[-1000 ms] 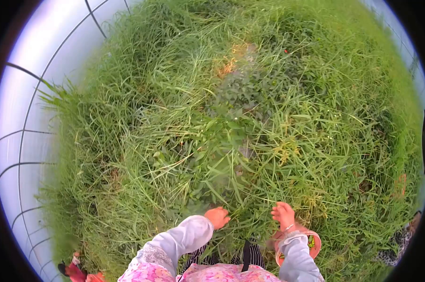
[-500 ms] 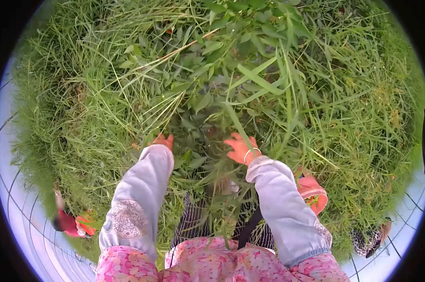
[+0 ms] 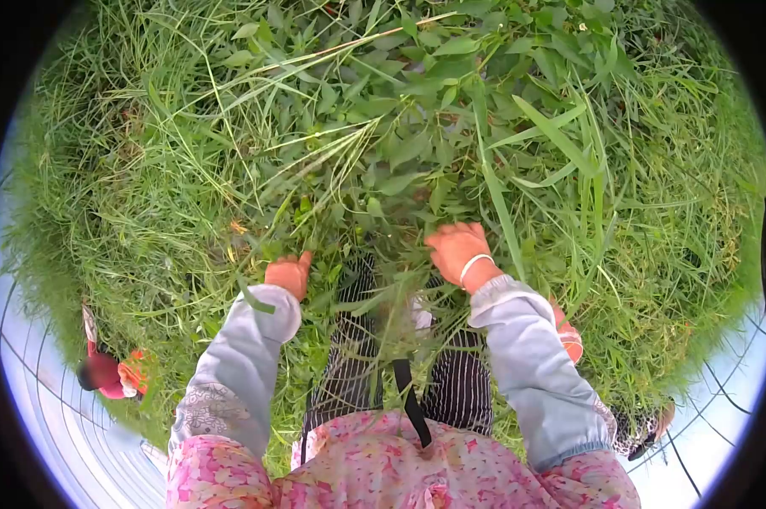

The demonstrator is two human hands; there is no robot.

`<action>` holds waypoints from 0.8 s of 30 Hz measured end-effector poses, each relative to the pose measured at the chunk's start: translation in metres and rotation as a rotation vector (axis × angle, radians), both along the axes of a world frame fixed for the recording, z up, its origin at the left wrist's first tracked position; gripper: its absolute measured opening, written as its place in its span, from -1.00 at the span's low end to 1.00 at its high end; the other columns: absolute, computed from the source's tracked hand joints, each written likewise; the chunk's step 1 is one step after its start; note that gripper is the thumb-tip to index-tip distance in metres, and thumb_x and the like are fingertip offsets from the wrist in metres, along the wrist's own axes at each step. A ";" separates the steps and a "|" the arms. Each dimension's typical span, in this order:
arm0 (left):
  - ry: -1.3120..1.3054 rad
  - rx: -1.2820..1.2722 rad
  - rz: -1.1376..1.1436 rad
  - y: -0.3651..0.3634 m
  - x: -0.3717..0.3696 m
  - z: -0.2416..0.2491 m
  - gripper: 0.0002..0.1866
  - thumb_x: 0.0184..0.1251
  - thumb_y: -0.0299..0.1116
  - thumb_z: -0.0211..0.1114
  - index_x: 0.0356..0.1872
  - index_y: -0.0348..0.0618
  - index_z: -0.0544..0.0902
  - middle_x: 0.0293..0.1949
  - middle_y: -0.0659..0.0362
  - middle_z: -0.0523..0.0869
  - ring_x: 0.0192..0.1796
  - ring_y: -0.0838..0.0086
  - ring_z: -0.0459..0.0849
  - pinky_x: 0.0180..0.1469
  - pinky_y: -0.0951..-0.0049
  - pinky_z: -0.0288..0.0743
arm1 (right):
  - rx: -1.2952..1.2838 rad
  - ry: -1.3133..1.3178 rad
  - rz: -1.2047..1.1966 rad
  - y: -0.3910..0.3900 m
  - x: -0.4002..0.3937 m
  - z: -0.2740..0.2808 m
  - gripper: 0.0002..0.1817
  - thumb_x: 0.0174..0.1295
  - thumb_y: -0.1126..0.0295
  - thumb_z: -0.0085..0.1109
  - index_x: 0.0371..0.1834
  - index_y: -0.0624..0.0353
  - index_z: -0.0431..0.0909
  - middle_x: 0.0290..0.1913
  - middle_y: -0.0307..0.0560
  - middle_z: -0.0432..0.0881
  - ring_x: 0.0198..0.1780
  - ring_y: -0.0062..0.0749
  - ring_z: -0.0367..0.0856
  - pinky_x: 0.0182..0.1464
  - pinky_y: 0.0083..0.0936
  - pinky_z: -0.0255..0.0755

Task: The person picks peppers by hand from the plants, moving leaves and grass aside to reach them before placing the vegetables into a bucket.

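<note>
My left hand (image 3: 289,276) is low among the grass and leaves, its fingers curled in and their tips partly hidden. Across from it, my right hand (image 3: 461,250), with a white band at the wrist, has its fingers bent down into the leafy stems. Whatever either hand grips is too hidden to name. Broad-leaved green plants (image 3: 408,148) stand between and beyond the hands. A small green fruit-like shape (image 3: 305,204) shows among the leaves above my left hand. Thin stems hang blurred in front of my striped trousers (image 3: 463,382).
Long grass blades (image 3: 497,199) grow thickly through the plants on all sides. An orange-pink container (image 3: 568,332) stands beside my right forearm. One person (image 3: 110,377) is at the far left, and another person's patterned clothing (image 3: 637,428) shows at lower right.
My view has shifted, so the plants sit differently in it. Both hands are closer to my body. The right hand's spread fingers have bent together, and the left hand shows more clearly.
</note>
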State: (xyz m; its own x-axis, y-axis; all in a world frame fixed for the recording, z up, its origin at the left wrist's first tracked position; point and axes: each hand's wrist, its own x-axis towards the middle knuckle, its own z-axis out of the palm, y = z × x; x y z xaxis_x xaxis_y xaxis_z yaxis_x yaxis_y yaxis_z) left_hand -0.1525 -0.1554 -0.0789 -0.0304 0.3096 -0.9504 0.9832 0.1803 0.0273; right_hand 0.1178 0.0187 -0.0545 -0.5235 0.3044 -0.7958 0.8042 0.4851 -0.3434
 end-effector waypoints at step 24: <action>-0.047 0.071 -0.214 0.064 -0.029 -0.078 -0.29 0.25 -0.41 0.00 0.42 0.11 -0.07 0.31 -0.02 0.24 0.25 0.11 0.36 0.24 0.13 0.28 | -0.522 0.293 -0.350 -0.110 -0.072 -0.038 -0.48 0.14 0.42 0.04 0.22 0.11 0.27 0.16 -0.01 0.42 0.17 -0.16 0.41 0.22 -0.35 0.29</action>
